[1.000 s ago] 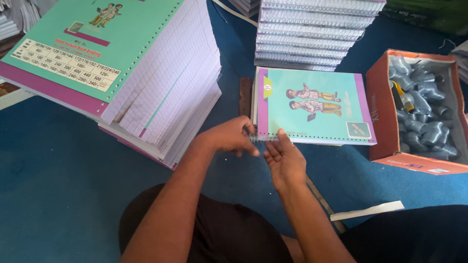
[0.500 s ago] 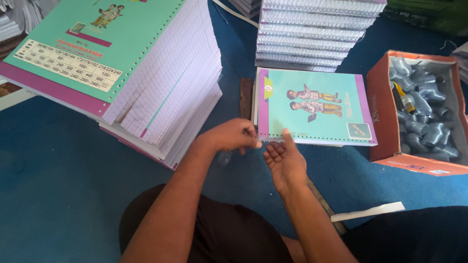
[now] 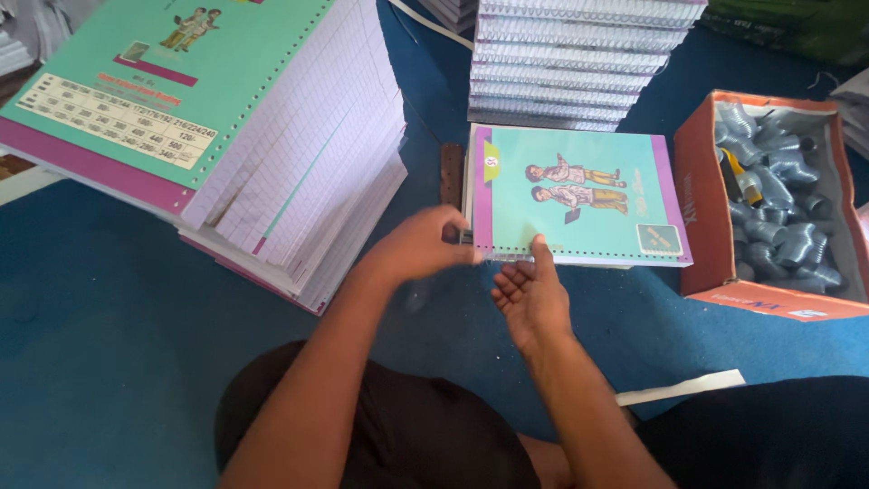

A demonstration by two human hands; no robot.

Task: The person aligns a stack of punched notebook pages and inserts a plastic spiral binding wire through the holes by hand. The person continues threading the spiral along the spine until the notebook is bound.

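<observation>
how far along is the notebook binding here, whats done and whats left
Done: a stack of spiral-bound notebooks sits at the back. In hand: the left hand and right hand work the near punched edge of the teal notebook lying flat. Left: apparently the tall pile of punched, unbound books on the left, and the orange box holds plenty of grey coils.

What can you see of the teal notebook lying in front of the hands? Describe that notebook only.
The teal notebook lies flat on the blue floor, cover up. Its glossy cover shows two cartoon children, with a purple band along each short side. A row of punched holes runs along the near edge. The left hand touches its near left corner, and the right hand, palm up, has fingertips at the near edge. A stack of bound notebooks sits just behind it.
</observation>
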